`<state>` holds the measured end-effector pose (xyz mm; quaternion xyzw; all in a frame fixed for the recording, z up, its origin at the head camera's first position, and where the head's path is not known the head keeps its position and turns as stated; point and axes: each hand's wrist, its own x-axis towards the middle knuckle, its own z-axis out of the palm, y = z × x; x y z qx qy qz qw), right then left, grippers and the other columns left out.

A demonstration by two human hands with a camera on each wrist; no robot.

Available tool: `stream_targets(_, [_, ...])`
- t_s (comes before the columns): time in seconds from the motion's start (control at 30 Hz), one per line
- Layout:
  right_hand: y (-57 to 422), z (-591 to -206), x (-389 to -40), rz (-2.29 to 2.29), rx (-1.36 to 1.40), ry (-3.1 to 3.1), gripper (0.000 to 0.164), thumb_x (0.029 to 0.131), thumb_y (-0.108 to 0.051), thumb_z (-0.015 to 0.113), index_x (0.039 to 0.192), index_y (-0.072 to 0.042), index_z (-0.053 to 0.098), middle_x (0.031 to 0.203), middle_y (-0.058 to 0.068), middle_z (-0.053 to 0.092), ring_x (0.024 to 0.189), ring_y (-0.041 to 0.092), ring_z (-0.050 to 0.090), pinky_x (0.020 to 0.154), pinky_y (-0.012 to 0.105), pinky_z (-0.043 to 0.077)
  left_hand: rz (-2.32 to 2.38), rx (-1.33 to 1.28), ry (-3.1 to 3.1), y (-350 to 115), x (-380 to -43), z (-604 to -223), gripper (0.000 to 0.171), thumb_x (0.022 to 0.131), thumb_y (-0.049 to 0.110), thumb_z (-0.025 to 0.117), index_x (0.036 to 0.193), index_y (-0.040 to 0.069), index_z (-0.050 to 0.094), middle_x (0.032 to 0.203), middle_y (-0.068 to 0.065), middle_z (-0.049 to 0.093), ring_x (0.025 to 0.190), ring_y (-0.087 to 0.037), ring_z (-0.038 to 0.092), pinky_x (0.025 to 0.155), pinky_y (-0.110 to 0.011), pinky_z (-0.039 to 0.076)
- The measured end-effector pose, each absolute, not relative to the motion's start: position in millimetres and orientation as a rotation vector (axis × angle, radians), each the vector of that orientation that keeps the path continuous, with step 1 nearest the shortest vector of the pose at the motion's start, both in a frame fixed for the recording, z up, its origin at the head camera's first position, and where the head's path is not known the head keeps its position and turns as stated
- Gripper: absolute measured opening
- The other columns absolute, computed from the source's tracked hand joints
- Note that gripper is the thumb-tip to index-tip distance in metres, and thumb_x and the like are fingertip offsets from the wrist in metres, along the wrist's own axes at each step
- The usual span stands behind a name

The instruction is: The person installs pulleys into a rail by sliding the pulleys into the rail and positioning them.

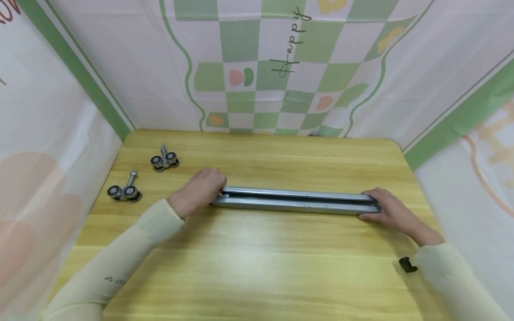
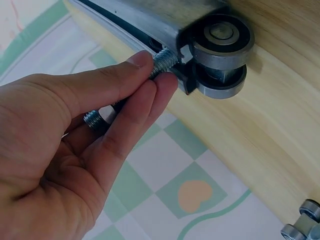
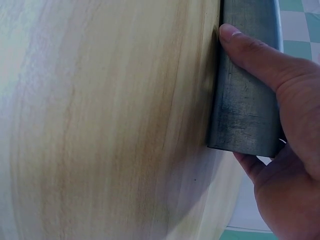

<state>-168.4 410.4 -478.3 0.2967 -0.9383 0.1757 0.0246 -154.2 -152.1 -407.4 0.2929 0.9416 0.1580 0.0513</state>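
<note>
A steel channel rail [image 1: 297, 207] with a long slot lies across the wooden table. At its left end, my left hand [image 1: 202, 187] pinches the threaded bolt [image 2: 166, 61] of a roller trolley between thumb and fingertips. One pair of the trolley's wheels [image 2: 222, 52] sticks out past the rail's open end in the left wrist view; the rest of its body is hidden by the rail and fingers. My right hand [image 1: 389, 211] grips the rail's right end, thumb along one side wall [image 3: 245, 95] and fingers round the far side.
Two more roller trolleys with bolts rest at the table's left: one trolley [image 1: 164, 159] farther back, the other trolley [image 1: 125, 191] nearer. Patterned cloth [image 1: 281, 89] hangs behind the table [image 1: 249, 267] and on both sides. A small black object [image 1: 408, 265] shows by the right sleeve.
</note>
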Motion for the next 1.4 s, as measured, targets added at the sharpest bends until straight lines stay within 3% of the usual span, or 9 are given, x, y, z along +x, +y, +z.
stream_targets(0.37, [410, -481, -169, 0.545, 0.927, -2.88, 0.062, 0.071, -0.016, 0.099, 0.123, 0.0, 0.068, 0.105, 0.007, 0.071, 0.092, 0.014, 0.056, 0.076, 0.03, 0.048, 0.35, 1.007, 2.927, -134, -157, -410, 0.029, 0.087, -0.019, 0.063, 0.074, 0.006, 0.07, 0.066, -0.002, 0.064, 0.056, -0.01, 0.047, 0.052, -0.024, 0.047])
stream_targets(0.6, [409, -480, -169, 0.55, 0.934, -2.872, 0.062, 0.07, -0.014, 0.099, 0.122, 0.0, 0.068, 0.105, 0.007, 0.071, 0.091, 0.012, 0.056, 0.076, 0.028, 0.047, 0.338, 1.073, 2.934, -119, -158, -411, 0.033, 0.083, -0.022, 0.056, 0.072, 0.008, 0.066, 0.063, -0.001, 0.06, 0.056, -0.009, 0.042, 0.052, -0.024, 0.044])
stream_targets(0.8, [410, -479, -169, 0.557, 0.925, -2.89, 0.062, 0.072, -0.015, 0.098, 0.123, 0.0, 0.068, 0.105, 0.007, 0.07, 0.092, 0.012, 0.055, 0.075, 0.029, 0.048, 0.346, 1.142, 2.947, -109, -157, -412, 0.029, 0.084, -0.021, 0.057, 0.077, 0.006, 0.066, 0.069, -0.003, 0.062, 0.061, -0.01, 0.044, 0.057, -0.026, 0.048])
stream_targets(0.93, [410, -480, -170, 0.564, 0.921, -2.896, 0.062, 0.072, -0.015, 0.098, 0.124, -0.001, 0.068, 0.106, 0.007, 0.07, 0.092, 0.011, 0.055, 0.074, 0.029, 0.048, 0.361, 1.144, 2.942, -103, -155, -411, 0.03, 0.087, -0.021, 0.056, 0.076, 0.006, 0.065, 0.067, -0.002, 0.06, 0.061, -0.01, 0.041, 0.054, -0.024, 0.043])
stream_targets(1.2, [411, -482, -171, 0.562, 0.92, -2.9, 0.062, 0.071, -0.016, 0.099, 0.124, -0.002, 0.068, 0.106, 0.006, 0.069, 0.091, 0.01, 0.054, 0.074, 0.029, 0.047, 0.426, 1.142, 2.909, -90, -157, -413, 0.036, 0.091, -0.021, 0.052, 0.071, 0.009, 0.058, 0.063, 0.004, 0.04, 0.061, -0.009, 0.031, 0.053, -0.02, 0.029])
stream_targets(1.4, [411, -482, -172, 0.57, 0.93, -2.878, 0.064, 0.069, -0.015, 0.099, 0.124, -0.002, 0.068, 0.106, 0.007, 0.07, 0.092, 0.009, 0.054, 0.075, 0.025, 0.045, 0.426, 1.168, 2.915, -80, -159, -415, 0.034, 0.092, -0.019, 0.054, 0.074, 0.008, 0.061, 0.066, 0.003, 0.047, 0.063, -0.009, 0.033, 0.055, -0.02, 0.032])
